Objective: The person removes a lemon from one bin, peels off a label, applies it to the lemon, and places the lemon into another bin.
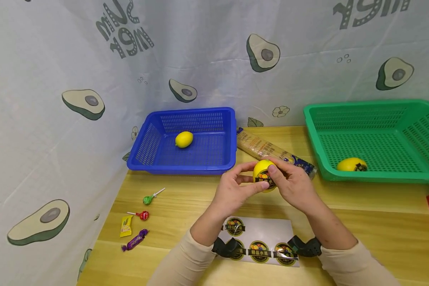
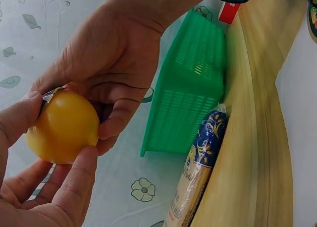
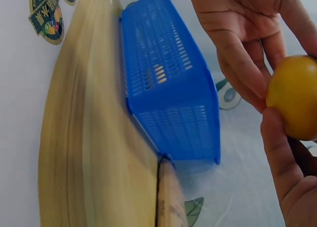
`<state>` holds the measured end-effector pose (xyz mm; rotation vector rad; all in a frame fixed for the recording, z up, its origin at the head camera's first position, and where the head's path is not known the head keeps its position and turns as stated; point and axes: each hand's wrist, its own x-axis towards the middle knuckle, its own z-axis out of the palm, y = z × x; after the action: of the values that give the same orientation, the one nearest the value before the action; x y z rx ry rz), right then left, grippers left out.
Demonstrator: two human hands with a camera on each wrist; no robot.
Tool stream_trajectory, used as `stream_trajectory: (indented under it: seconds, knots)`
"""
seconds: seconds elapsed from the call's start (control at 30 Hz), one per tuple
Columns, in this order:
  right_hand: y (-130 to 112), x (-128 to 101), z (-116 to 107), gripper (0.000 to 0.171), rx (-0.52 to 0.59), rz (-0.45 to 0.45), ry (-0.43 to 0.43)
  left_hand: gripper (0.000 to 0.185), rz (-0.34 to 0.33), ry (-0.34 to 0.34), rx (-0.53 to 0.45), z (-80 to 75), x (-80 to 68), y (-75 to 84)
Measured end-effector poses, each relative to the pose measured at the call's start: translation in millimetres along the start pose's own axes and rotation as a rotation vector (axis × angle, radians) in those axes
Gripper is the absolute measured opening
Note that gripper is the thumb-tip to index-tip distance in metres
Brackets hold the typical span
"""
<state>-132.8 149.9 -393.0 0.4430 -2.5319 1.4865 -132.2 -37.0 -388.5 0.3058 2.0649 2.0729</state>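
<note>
Stickered lemon (image 1: pixel 264 175) held above table (image 1: pixel 361 202) centre, pinched between left hand (image 1: pixel 233 192) and right hand (image 1: pixel 294 183). Open wood all round. Noodle packet (image 1: pixel 271 152) just behind; blue basket (image 1: pixel 186 140) and green basket (image 1: pixel 375 139) flanking, one lemon each; sticker sheet (image 1: pixel 259 240) below wrists.

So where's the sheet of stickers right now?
In the head view the sticker sheet lies flat on the wooden table, near its front edge, directly beneath both forearms.
</note>
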Motion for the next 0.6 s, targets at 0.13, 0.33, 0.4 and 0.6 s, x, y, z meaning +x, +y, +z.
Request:
stream_trajectory:
  seconds: [0.13, 0.33, 0.4, 0.6]
  knots:
    - [1.9, 0.2, 4.5, 0.044, 0.092, 0.015, -0.001, 0.055, 0.007, 0.006, 0.001, -1.9, 1.3, -0.9]
    - [1.7, 0.0, 7.1, 0.048, 0.224, 0.075, -0.073, 0.055, 0.028, -0.003, 0.068, -9.8, 3.4, -0.6]
    - [1.2, -0.5, 8.5, 0.043, 0.224, 0.061, -0.072, 0.058, 0.033, -0.007, 0.118, -12.3, 2.9, 0.0]
    - [-1.2, -3.7, 15.7, 0.039, 0.206, -0.065, -0.046, 0.051, 0.182, 0.06, 0.281, -11.6, 0.2, -0.5]
